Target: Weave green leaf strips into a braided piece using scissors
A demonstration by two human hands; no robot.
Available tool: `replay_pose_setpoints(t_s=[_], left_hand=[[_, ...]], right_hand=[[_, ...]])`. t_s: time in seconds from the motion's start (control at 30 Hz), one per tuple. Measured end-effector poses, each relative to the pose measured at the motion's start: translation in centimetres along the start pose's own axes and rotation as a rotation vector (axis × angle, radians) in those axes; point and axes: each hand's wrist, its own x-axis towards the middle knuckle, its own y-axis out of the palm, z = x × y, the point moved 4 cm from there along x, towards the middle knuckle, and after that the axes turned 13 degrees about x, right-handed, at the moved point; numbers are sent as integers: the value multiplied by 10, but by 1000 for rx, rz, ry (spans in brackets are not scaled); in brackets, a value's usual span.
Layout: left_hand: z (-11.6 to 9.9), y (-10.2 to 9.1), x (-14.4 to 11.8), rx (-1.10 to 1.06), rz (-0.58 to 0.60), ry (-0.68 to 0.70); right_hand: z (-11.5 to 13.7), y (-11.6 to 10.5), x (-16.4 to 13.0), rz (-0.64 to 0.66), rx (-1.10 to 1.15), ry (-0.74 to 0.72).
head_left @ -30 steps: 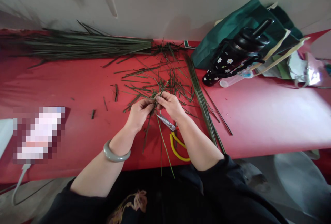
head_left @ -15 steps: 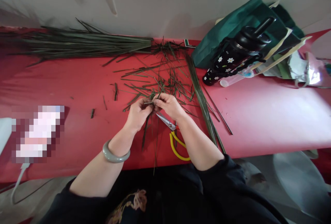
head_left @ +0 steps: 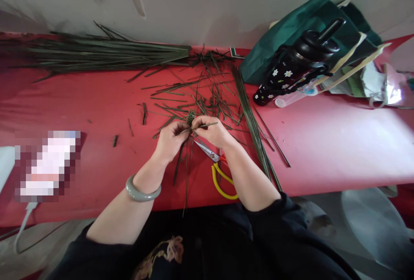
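Note:
A small woven piece of dark green leaf strips [head_left: 190,117] shows just above my fingertips, with loose strip ends hanging down toward the table edge. My left hand [head_left: 171,140] is closed on it in a pinch. Right beside it, my right hand [head_left: 210,131] pinches a leaf strip [head_left: 208,125] whose end sticks out to the right across the fingers. What lies between the two sets of fingertips is partly hidden. Below my right hand lie scissors [head_left: 211,155] with yellow and red handles, their blades parted slightly, partly covered by my right forearm.
Cut leaf scraps [head_left: 181,99] litter the red table [head_left: 106,107]. One long leaf bundle [head_left: 113,53] lies along the wall, another [head_left: 255,129] to the right. A black flowered bottle [head_left: 291,68] leans by a green bag [head_left: 278,38]. A blurred-out phone [head_left: 50,163] with a cable lies left.
The strip in my right hand has swung from pointing up to lying out to the right. The woven piece shows more clearly, and the hanging ends have shifted left.

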Motion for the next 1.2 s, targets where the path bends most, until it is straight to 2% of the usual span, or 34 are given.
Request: replay_pose_setpoints(t_s=[0.17, 0.33, 0.47, 0.57, 0.77, 0.97, 1.1, 1.2], left_hand=[[-2, -1, -1, -13, 5, 0], [-5, 2, -2, -81, 30, -65], [-5, 1, 0, -111, 26, -58], [-4, -2, 2, -36, 61, -32], [-8, -8, 4, 237, 179, 47], [-3, -8, 6, 258, 180, 57], [0, -8, 7, 229, 152, 39], [0, -7, 7, 162, 138, 6]], right_hand=[[1, 2, 0, 31, 133, 46], [3, 4, -1, 112, 101, 63], [5, 3, -2, 93, -7, 15], [7, 3, -3, 85, -66, 1], [9, 2, -4, 171, -131, 8], [5, 3, -3, 58, -215, -68], [8, 7, -5, -18, -403, -219], [9, 11, -9, -69, -574, -263]])
